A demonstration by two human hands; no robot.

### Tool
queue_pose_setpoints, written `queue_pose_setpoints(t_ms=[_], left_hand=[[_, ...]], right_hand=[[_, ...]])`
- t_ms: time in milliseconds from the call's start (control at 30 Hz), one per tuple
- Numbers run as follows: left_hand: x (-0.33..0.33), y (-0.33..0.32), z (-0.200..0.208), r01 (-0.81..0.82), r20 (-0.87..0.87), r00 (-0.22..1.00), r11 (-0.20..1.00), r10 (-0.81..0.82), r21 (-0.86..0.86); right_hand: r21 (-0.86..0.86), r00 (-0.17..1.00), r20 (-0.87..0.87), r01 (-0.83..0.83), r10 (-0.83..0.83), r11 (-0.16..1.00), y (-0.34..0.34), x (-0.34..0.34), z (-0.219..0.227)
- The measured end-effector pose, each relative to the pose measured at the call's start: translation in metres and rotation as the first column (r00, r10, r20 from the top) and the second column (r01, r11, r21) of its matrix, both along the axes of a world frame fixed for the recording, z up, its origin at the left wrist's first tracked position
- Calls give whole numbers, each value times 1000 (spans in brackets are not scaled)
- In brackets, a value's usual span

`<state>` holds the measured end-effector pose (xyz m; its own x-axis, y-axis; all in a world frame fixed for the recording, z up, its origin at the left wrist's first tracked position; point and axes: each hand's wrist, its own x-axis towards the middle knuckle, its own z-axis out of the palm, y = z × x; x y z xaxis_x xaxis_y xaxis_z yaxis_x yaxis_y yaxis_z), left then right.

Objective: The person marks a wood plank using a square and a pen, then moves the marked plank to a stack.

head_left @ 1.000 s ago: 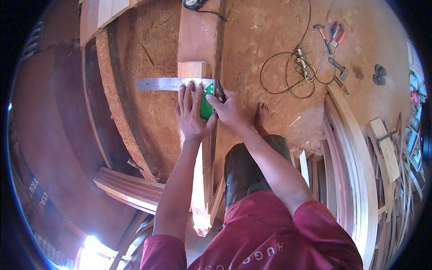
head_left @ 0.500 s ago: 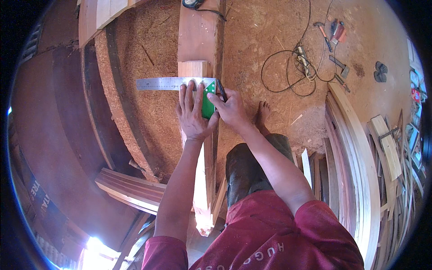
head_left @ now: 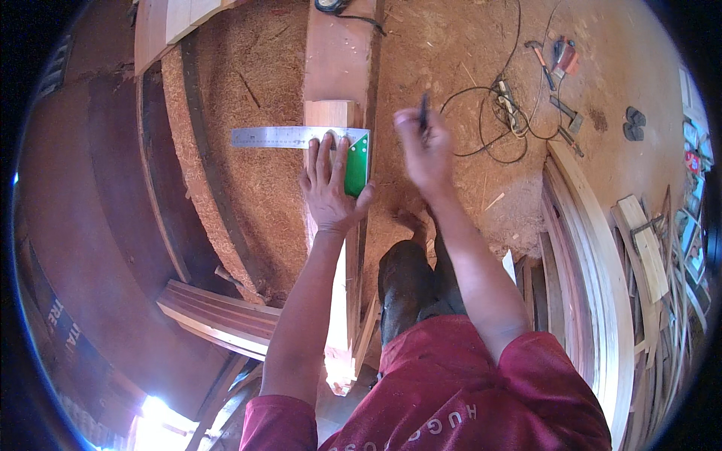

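Observation:
My left hand (head_left: 329, 199) lies over a try square (head_left: 271, 137) with a steel blade and a green stock. Its fingers press on the blade, and the thumb is beside the stock. Under the square is a pale wooden piece (head_left: 329, 113), resting along a wider reddish-brown beam (head_left: 340, 68). The blade crosses the piece and juts out to the left. To the right of the beam, my right hand (head_left: 430, 158) is raised, smeared by motion, with its fingers closed around a thin black pen (head_left: 424, 111).
A dark tool with a cord (head_left: 328, 4) sits on the beam's far end. On the dirt floor at right are a coiled cable (head_left: 485, 143), a hammer (head_left: 538, 56) and a pair of sandals (head_left: 635, 122). Long boards (head_left: 602, 278) are stacked at right, more timbers (head_left: 214, 312) at left.
My right hand has left the square and swung right and slightly up with the pen. The left hand still presses the square on the wood. My foot has drawn back toward my legs.

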<state>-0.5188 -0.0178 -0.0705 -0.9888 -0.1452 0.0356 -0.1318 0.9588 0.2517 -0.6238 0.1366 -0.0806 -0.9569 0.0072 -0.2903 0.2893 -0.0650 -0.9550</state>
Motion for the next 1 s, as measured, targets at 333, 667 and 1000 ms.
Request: queue_pose_setpoints(t_ms=[333,667,1000], left_hand=[[-1,3,3,-8,55,998,1000,7,27],[5,-4,-5,-36,-10,999,998,36,44],[2,-1,2,-23,11,1000,998,22,66]], right_hand=[[515,595,-360,-516,719,685,-54,-72,61],[615,501,-265,-570,824,545,-74,-71,57],[742,550,-121,-503,826,443,7,-66,94]])
